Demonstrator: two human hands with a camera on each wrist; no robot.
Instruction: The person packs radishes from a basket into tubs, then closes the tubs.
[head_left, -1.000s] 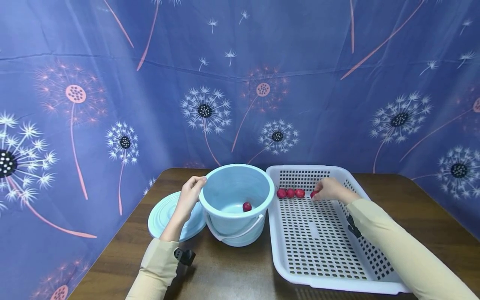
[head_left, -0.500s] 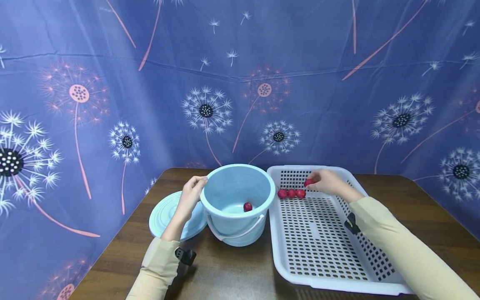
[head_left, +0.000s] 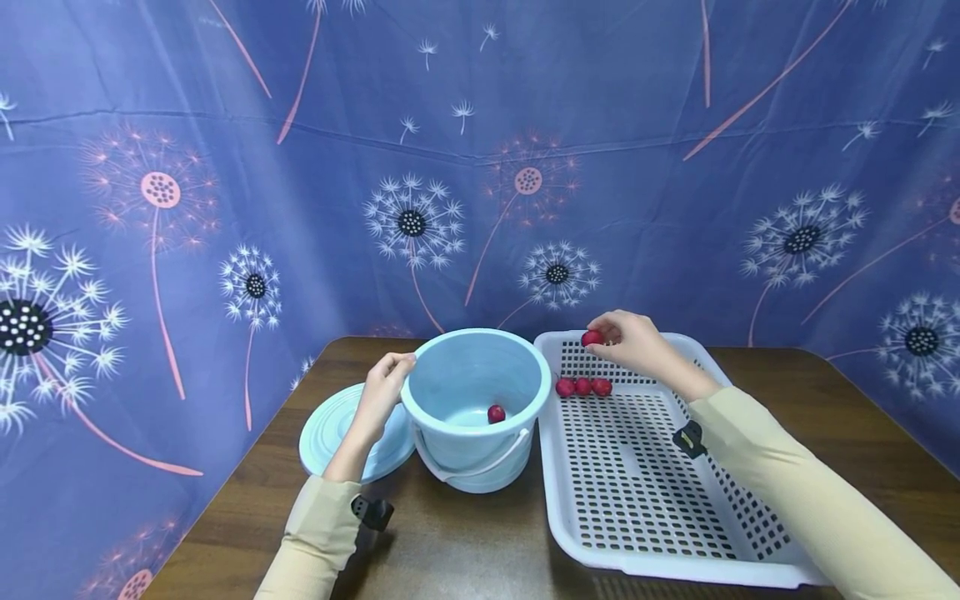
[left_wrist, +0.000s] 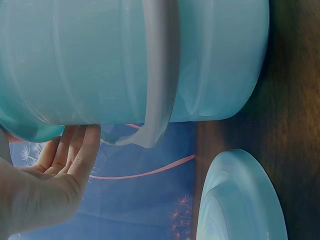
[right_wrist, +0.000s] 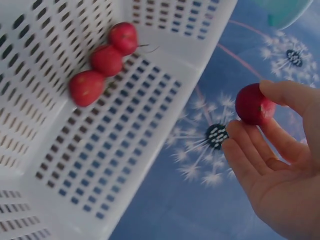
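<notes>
My right hand [head_left: 633,343] pinches a red radish [right_wrist: 254,105] between thumb and fingers, raised above the far end of the white perforated basket [head_left: 553,500]. Below it, a row of three radishes [head_left: 583,387] lies on the basket floor; thin root strands show beside one in the right wrist view. A light blue bucket [head_left: 480,430] stands upright left of the basket, with a single radish [head_left: 496,413] at its bottom. On the bucket's left rim my left hand [head_left: 381,396] keeps hold, its fingers [left_wrist: 86,150] against the outer wall.
A light blue lid [head_left: 318,437] lies on the wooden table [head_left: 450,542], left of the bucket and partly behind my left hand. The bucket's pale handle [head_left: 483,467] hangs down its front. A blue dandelion-print cloth [head_left: 637,225] stands behind the table.
My right hand has lifted the radish from the basket floor and carried it up and left. The left hand stays on the bucket rim.
</notes>
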